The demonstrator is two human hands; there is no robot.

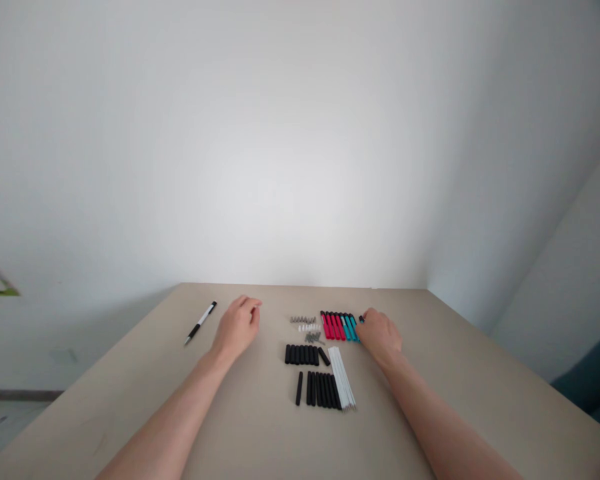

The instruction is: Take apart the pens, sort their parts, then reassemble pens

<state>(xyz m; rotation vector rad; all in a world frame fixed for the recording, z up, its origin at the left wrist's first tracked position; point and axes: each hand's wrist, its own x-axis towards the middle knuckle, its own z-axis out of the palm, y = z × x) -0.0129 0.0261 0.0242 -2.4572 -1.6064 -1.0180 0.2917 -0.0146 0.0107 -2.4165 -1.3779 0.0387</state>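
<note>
My left hand (239, 327) rests on the beige table (260, 433) with its fingers curled loosely and nothing visible in it. My right hand (379, 335) lies beside a row of red and teal pen parts (339, 325), its fingertips touching the rightmost teal piece. Between my hands lie small grey and white springs and tips (305, 327), a row of short black grips (303, 354), a second row of longer black barrels (320, 389) and several white tubes (342, 377).
An assembled black-and-white pen (201, 323) lies alone at the far left of the table. A white wall stands right behind the table's far edge. A dark blue seat (593, 387) shows at the right.
</note>
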